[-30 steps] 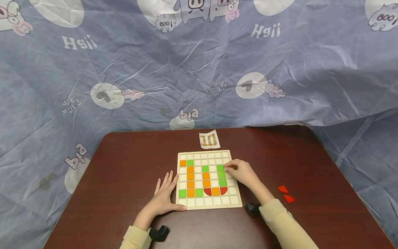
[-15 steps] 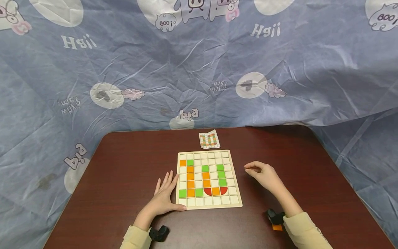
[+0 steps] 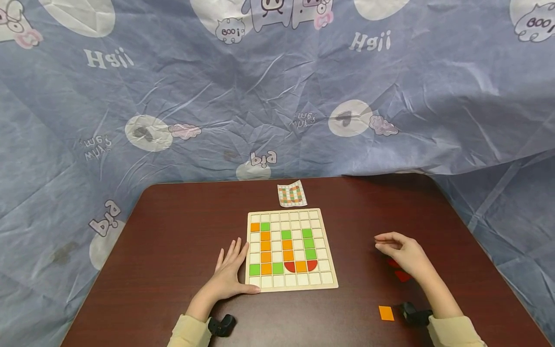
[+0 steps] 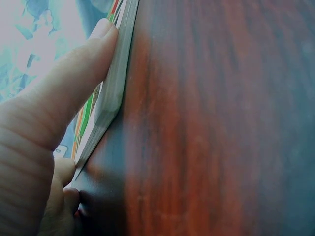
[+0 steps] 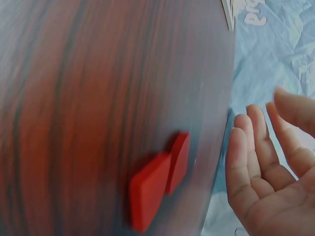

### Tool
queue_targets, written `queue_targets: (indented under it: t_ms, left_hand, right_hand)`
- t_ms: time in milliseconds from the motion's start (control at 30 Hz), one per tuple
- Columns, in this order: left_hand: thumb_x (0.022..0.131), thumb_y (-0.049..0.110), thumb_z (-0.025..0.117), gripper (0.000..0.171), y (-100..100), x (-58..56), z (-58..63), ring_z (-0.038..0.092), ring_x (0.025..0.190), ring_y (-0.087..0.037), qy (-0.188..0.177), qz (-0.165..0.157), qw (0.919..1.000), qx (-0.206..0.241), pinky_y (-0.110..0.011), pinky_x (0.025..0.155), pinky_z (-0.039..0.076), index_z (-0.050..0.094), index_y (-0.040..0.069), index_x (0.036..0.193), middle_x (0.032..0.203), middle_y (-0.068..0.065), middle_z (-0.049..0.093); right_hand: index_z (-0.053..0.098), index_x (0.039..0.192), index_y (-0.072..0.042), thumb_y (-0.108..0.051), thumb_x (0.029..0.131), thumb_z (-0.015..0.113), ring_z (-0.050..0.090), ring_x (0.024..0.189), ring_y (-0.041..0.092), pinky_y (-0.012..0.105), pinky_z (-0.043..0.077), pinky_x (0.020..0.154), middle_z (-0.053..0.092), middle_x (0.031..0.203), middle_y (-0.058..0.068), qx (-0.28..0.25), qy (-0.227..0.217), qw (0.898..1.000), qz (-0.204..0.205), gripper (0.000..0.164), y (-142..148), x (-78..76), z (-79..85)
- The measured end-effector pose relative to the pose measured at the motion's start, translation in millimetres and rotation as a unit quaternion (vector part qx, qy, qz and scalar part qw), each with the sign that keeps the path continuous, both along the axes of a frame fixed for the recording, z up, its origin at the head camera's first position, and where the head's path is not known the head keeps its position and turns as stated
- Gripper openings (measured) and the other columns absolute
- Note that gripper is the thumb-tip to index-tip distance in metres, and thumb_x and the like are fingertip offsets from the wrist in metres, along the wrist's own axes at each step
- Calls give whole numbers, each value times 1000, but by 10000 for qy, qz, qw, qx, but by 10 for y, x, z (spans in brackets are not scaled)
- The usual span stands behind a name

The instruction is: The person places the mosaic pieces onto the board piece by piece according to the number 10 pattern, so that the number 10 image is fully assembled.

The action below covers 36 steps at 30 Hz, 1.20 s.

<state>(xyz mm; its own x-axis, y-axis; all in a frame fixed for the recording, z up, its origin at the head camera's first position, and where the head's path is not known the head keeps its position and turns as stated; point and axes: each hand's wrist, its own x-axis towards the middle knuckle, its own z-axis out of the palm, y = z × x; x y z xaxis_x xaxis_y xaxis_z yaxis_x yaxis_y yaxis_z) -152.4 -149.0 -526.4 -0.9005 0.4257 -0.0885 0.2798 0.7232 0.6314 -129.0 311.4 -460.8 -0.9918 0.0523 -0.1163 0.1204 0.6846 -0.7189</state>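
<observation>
A square wooden grid board [image 3: 327, 278] lies mid-table with orange, green and red pieces set in some cells. My left hand [image 3: 229, 277] rests at its left side, fingers spread along the edge and thumb on the near left corner; in the left wrist view the thumb [image 4: 74, 73] presses the board's rim. My right hand [image 3: 403, 253] hovers right of the board, fingers loosely bent and nothing between them. Two red quarter-round pieces [image 3: 402, 276] lie below it, partly hidden in the head view; the right wrist view shows these red pieces [image 5: 150, 189] apart from the fingers.
An orange square tile [image 3: 386, 313] lies on the table near the right wrist's black camera [image 3: 414, 314]. Behind the board is a small paper card [image 3: 292, 194] printted with a coloured grid pattern. A patterned blue cloth [image 3: 243, 96] hangs behind the dark brown table [image 3: 195, 207].
My right hand has moved away from the board's right side, rightward to above the red pieces. The orange tile has come into view from under the arm. My left hand stays put.
</observation>
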Motion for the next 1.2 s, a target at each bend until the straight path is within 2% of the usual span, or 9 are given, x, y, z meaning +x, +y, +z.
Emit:
queue_targets:
  t_ms: [133, 267, 333, 500, 633, 733, 867, 1067, 1200]
  left_hand:
    - [65, 57, 86, 126, -5, 3, 3, -1, 154, -35, -2, -4, 10000, -39, -60, 120, -4, 16, 9, 159, 166, -18, 3]
    - [65, 56, 86, 127, -16, 14, 18, -2, 154, -34, -64, 45, 9999, -100, -58, 120, -5, 15, 10, 159, 166, -15, 2]
    - [64, 55, 87, 127, -18, 22, 29, -1, 154, -35, -72, 67, 9999, -58, -59, 120, -5, 16, 10, 159, 166, -16, 2]
    - [65, 53, 88, 126, -3, 31, 47, 0, 153, -38, -57, 45, 10000, 25, -61, 119, -4, 17, 7, 158, 165, -19, 4]
    - [65, 53, 87, 126, 17, 26, 54, -1, 153, -38, -99, 31, 9999, 4, -61, 119, -5, 16, 7, 158, 165, -19, 3]
    - [65, 53, 87, 126, 27, 24, 58, -2, 153, -38, -129, 41, 9999, 55, -61, 119, -6, 16, 6, 158, 165, -19, 3]
    - [65, 53, 87, 126, 24, 26, 49, -1, 153, -38, -99, 40, 9999, 95, -62, 119, -5, 17, 6, 158, 165, -19, 4]
    - [65, 55, 87, 126, 16, 29, 25, -1, 154, -35, -67, 42, 10000, 34, -59, 120, -5, 16, 9, 159, 166, -17, 3]
    - [64, 56, 87, 126, 11, 33, 32, -2, 154, -34, -99, 59, 9999, 27, -58, 120, -6, 16, 11, 159, 166, -15, 2]
  right_hand:
    - [65, 124, -2, -28, 89, 73, 64, 83, -3, 22, 54, 71, 71, 114, 18, 5, -166, 9999, -9, 44, 128, 75, -39]
    - [65, 122, -2, -31, 87, 76, 61, 84, -5, 20, 52, 71, 69, 115, 19, 162, -260, 9995, -17, 47, 232, 121, -91]
    - [66, 121, -2, -32, 85, 77, 62, 86, -2, 19, 51, 72, 68, 116, 19, 213, -274, 9994, -31, 48, 276, 132, -108]
    - [63, 121, 3, -30, 84, 79, 63, 90, 16, 20, 52, 68, 66, 113, 21, 245, -437, 9987, 42, 52, 349, 146, -145]
    - [66, 116, 2, -25, 81, 81, 59, 90, 22, 22, 50, 65, 63, 108, 18, 509, -340, 9980, 155, 46, 357, 151, -189]
    - [69, 109, -2, -21, 79, 82, 57, 89, 21, 23, 48, 64, 61, 104, 14, 813, -156, 9963, 239, 37, 349, 149, -218]
    - [71, 101, -6, -18, 79, 82, 56, 86, 19, 24, 47, 63, 61, 99, 9, 1016, -142, 9944, 270, 28, 335, 127, -224]
    - [69, 98, -6, -15, 77, 82, 56, 80, 16, 23, 47, 62, 62, 91, 5, 992, -223, 9944, 289, 26, 305, 98, -194]
    - [68, 98, -5, -13, 79, 80, 58, 73, 14, 25, 47, 59, 64, 85, 3, 772, -354, 9961, 236, 24, 249, 91, -168]
